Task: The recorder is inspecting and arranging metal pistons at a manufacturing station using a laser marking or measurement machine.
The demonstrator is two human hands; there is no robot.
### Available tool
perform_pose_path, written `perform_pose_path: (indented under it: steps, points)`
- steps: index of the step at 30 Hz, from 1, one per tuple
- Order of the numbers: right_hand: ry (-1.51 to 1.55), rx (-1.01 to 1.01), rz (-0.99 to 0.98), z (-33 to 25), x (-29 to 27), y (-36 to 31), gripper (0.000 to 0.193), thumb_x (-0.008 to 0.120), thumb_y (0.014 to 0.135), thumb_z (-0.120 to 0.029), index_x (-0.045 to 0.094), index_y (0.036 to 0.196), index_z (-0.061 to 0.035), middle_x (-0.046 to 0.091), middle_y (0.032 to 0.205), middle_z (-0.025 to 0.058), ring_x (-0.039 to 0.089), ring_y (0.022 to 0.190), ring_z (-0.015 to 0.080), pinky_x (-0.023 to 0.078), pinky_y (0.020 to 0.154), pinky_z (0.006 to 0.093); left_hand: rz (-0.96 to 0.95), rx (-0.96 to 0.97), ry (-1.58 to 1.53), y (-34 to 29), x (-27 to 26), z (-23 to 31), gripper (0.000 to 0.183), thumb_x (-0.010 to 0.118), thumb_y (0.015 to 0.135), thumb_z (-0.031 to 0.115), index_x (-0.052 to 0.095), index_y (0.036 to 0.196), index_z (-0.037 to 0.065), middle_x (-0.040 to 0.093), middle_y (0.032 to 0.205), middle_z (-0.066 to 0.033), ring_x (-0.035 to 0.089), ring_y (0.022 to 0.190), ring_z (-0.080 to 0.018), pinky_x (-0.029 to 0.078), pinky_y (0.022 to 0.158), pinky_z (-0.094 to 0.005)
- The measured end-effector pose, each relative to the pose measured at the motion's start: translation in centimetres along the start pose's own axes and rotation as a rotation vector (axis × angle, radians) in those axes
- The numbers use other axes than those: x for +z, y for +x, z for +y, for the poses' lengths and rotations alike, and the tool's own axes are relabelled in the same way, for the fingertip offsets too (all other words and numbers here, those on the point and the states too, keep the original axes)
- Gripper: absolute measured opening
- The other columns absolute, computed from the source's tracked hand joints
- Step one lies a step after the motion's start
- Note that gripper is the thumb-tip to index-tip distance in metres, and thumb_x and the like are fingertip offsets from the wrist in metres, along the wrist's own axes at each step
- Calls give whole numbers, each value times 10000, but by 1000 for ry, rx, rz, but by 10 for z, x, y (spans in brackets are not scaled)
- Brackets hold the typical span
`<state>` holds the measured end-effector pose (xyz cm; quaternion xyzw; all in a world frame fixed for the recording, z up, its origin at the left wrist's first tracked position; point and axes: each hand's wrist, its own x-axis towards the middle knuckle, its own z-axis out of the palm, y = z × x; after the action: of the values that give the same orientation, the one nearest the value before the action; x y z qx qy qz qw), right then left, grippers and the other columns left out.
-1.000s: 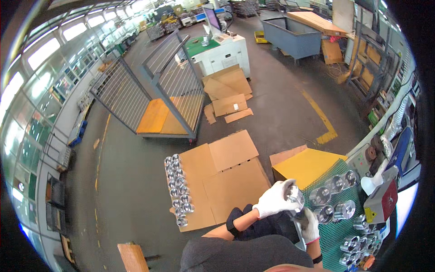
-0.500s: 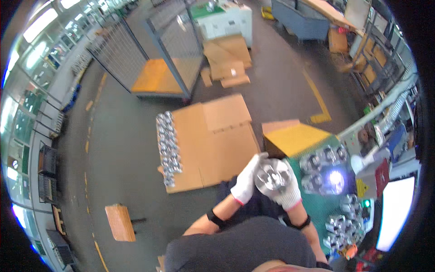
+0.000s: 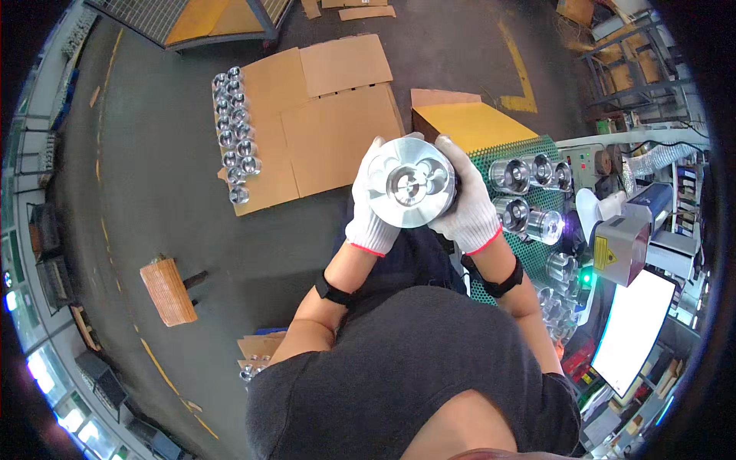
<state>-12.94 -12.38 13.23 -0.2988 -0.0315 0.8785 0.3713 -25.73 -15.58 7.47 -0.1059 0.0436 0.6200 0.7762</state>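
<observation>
Between both hands I hold a shiny aluminium engine piston, its crown with the round bowl and recesses turned up. My left hand, in a white knit glove with a red cuff edge, is closed round its left side. On the right side my right hand, gloved the same way, grips it. Some fingertips are hidden behind the piston. To the right, several more pistons lie on a green perforated mat. One piston sits beside a bright light under a marking machine head.
Rows of pistons stand along the left edge of flat cardboard on the floor. A wooden-topped stool is at left. A yellow-flapped box adjoins the mat. At right are a lit screen and a mesh cart far left.
My view has tilted down, so the floor items appear higher. The piston, still in both hands, appears larger and further up and left, with its crown now facing up clearly.
</observation>
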Motion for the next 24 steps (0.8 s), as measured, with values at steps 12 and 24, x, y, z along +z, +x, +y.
perform_pose_path:
  steps: [12,24]
  points:
    - [-1793,-550,532,-24,-84,14,410,661,829,-412,680,827,-2,686,818,152,660,721,275,508,670,381,325,-633,331,85,-61,4,530,356,1030,437,427,1393,57,543,1371,-161,507,1273,-330,380,1079,-507]
    - [-2013,-472,1394,-40,-110,-39,578,693,732,-358,556,1222,-83,586,1130,145,561,1044,344,417,945,466,536,-1436,409,177,-163,-95,511,415,985,516,562,1274,122,591,1297,-123,551,1204,-340,438,1005,-589]
